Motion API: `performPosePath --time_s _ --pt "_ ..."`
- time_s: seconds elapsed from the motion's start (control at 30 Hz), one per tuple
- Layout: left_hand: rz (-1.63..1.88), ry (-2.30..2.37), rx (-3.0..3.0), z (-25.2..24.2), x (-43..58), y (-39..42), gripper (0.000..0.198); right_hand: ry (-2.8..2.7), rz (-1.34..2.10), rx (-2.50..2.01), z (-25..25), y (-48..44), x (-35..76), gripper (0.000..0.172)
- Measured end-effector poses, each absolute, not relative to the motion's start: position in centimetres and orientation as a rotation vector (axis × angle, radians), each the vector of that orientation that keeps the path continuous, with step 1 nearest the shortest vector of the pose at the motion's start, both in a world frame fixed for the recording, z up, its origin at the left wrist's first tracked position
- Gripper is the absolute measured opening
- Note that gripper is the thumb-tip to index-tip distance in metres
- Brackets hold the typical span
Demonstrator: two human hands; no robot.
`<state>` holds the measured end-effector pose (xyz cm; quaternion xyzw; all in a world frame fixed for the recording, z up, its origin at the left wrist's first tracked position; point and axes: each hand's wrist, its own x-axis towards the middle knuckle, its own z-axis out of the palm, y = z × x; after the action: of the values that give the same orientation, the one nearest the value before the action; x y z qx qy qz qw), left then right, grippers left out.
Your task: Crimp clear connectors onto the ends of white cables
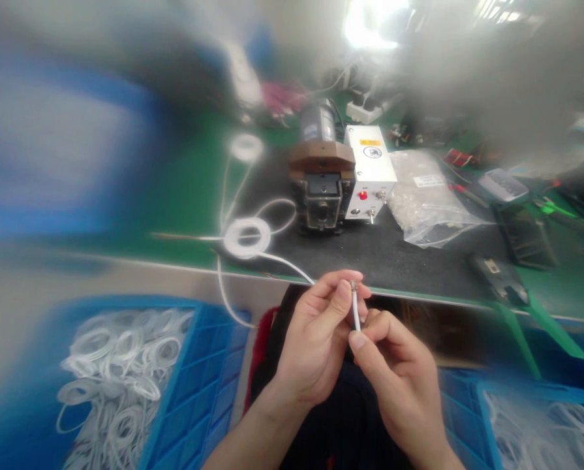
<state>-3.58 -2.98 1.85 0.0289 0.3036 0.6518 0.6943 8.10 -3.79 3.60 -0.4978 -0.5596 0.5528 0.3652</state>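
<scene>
Head view: a white cable end (pixel 355 312) is held upright between both hands, just in front of the bench (pixel 184 189) edge and above the lap. The left hand (pixel 316 336) is closed on its upper part, thumb and fingers clamped just below the small metal tip (pixel 354 285); the right hand (pixel 399 375) is pinched on its lower part between thumb and forefinger. Gripped at two points, the short end is probably kept steady and straight, with the tip turned toward the eyes. The remaining cable is led back over the left hand to a coil (pixel 246 237) lying flat on the bench, so that the slack appears supported and not hanging. A small machine (pixel 321 192) with a white control box (pixel 370 171) stands directly ahead, a clear bag (pixel 431 205) beside it. A blue crate (pixel 198 391) of coiled cables sits at lower left, within reach.
</scene>
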Motion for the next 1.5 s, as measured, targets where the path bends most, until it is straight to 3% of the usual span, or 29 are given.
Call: performPosePath --time_s 1.5 --pt "1.427 0.618 -0.04 1.87 -3.36 -3.07 0.017 -1.38 1.459 -1.24 3.58 -3.87 8.03 0.037"
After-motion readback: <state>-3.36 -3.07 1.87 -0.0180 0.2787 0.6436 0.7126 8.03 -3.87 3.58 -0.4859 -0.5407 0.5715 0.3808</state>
